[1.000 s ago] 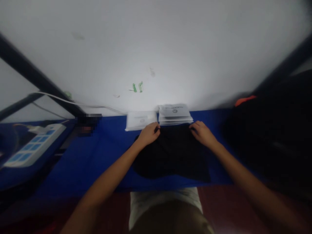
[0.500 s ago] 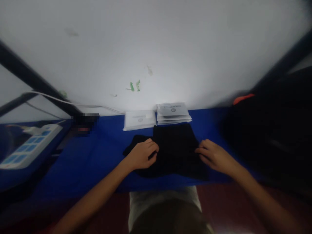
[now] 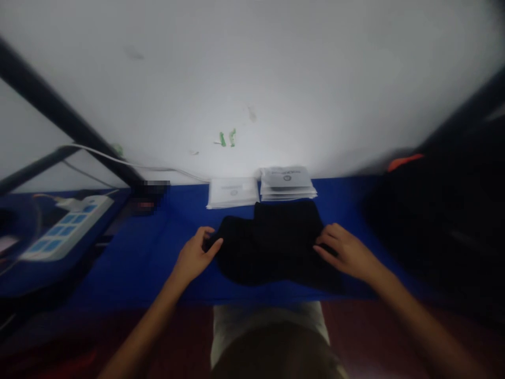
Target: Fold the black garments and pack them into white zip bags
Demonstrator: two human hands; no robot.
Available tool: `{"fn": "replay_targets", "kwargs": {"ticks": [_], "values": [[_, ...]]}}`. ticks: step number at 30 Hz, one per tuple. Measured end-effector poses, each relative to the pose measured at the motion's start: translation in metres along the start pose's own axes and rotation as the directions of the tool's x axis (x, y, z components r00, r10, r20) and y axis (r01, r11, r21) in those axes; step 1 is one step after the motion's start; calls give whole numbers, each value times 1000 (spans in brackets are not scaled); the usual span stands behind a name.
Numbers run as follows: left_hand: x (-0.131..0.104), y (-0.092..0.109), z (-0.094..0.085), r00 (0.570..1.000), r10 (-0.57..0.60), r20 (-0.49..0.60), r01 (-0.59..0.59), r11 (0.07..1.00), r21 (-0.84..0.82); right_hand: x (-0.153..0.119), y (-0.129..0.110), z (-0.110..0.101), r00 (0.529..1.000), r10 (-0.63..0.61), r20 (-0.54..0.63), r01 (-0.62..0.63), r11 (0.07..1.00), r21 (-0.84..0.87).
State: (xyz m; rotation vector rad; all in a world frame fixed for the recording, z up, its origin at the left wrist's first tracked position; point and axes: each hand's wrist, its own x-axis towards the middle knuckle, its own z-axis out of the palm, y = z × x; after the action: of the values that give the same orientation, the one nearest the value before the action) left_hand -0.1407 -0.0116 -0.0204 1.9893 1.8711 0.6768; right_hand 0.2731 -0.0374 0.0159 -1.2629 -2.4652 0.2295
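Observation:
A piece of black cloth (image 3: 280,242), perhaps a folded garment, lies spread in front of me on a blue-covered table (image 3: 150,263). My left hand (image 3: 195,255) is at its left end, thumb and fingers closed around the cloth's edge. At the right side, my right hand (image 3: 345,250) pinches the other edge between thumb and fingers. The cloth is too dark to show its seams or exact kind. Just behind it sit a flat white packet (image 3: 232,193) and a stack of white printed packets (image 3: 288,184).
A white power strip (image 3: 69,229) with blue sockets lies at the left, and a white cable (image 3: 158,169) runs along the wall (image 3: 315,95). A large dark mass (image 3: 442,226) with an orange patch fills the right side. Dark frame bars slant at both sides.
My left hand has moved left from the cloth's middle to its left end, and the left part now lies more spread. The right hand stays at the right edge. The view has shifted slightly.

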Motion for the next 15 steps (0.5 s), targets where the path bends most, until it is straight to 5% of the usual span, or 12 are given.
{"fn": "replay_targets", "kwargs": {"ticks": [3,9,11,15], "values": [[1,6,-3,999,4,39,0,995,-104,16,-12,0,999,3,-43,-1,999,38],[8,55,-7,950,165,-265,-179,983,-28,59,-54,8,989,126,-83,-83,915,394],[7,73,-3,893,273,-357,-284,958,21,76,-65,16,974,226,0,-180,776,604],[-1,107,14,719,573,-393,-599,798,65,104,-80,30,887,272,373,-441,261,859]]}}
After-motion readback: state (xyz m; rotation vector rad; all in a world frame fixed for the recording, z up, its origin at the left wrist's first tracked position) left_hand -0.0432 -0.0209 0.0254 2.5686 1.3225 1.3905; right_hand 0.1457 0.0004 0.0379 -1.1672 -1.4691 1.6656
